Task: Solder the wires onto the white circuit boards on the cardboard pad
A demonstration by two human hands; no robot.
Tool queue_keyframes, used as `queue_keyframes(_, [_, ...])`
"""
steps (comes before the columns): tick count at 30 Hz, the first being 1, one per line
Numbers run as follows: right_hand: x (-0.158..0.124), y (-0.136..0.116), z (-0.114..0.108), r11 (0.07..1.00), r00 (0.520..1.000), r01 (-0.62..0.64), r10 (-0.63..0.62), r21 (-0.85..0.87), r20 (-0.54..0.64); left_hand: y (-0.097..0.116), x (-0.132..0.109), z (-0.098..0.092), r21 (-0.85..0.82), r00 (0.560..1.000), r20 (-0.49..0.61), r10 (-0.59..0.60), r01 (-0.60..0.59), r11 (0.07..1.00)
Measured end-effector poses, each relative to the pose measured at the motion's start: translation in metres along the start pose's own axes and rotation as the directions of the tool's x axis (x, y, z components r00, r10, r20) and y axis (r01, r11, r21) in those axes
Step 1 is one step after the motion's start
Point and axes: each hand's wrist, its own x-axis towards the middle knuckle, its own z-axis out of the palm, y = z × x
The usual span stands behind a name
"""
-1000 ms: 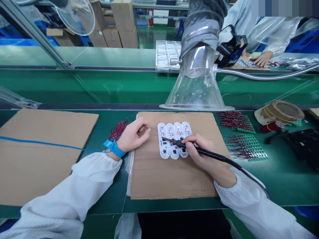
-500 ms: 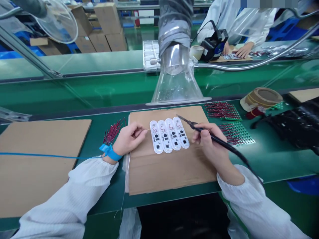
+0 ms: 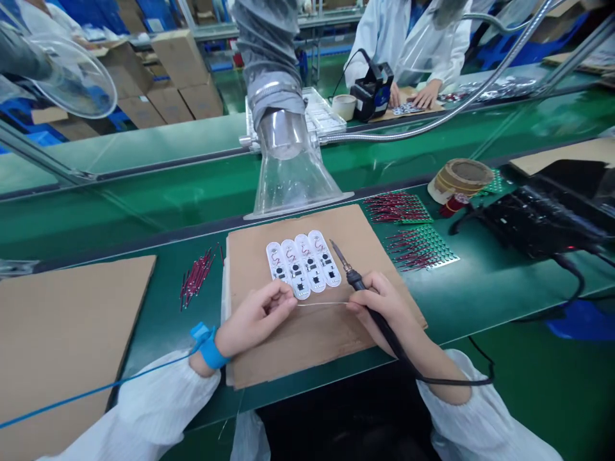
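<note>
On a cardboard sheet [image 3: 307, 342] lies a joined row of several white, rounded circuit boards [image 3: 303, 264] with black chips and short red wires. My left hand [image 3: 262, 314], with a blue wrist strap [image 3: 211, 349], pinches a thin solder wire [image 3: 324, 303] just below the boards. The wire's other end reaches the fingers of my right hand [image 3: 382, 307]. That hand is closed round a soldering iron [image 3: 355, 278], its tip raised to the right of the boards and pointing away from me.
Left of the cardboard lies a bunch of dark red wires [image 3: 196, 278]. Green boards with red wires [image 3: 416, 248] sit to the right, near a tape roll [image 3: 461, 179] and a black soldering station [image 3: 542, 218]. A clear fume hood [image 3: 293, 182] hangs behind. Across, another person's hands [image 3: 425, 96] work.
My left hand has moved from beside the boards to below them, and the solder wire now stretches between both hands. The iron has shifted off the boards' top edge. The view has turned.
</note>
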Motion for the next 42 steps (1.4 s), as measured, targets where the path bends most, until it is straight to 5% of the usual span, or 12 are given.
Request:
queue_keyframes(3, [-0.007, 0.006, -0.018, 1.000, 1.000, -0.010, 0.010, 0.014, 0.002, -0.013, 0.007, -0.016, 0.130, 0.989, -0.032, 0.147, -0.142, 0.981])
queue_keyframes(5, [-0.011, 0.009, -0.023, 0.998, 0.998, -0.055, 0.056, 0.029, -0.019, -0.023, 0.020, -0.026, 0.220, 0.949, -0.147, 0.278, -0.243, 0.945])
queue_keyframes(9, [-0.025, 0.018, -0.023, 0.963, 0.962, -0.237, 0.251, 0.127, -0.106, -0.042, 0.041, -0.035, 0.326, 0.876, -0.303, 0.374, -0.274, 0.905])
queue_keyframes(20, [-0.035, 0.024, -0.023, 0.849, 0.830, -0.316, 0.463, 0.423, -0.310, -0.047, 0.036, -0.035, 0.365, 0.914, -0.237, 0.331, -0.232, 0.902])
queue_keyframes(42, [-0.040, 0.025, -0.026, 0.889, 0.876, -0.388, 0.438, 0.242, -0.204, -0.045, 0.036, -0.035, 0.404, 0.909, -0.225, 0.351, -0.241, 0.883])
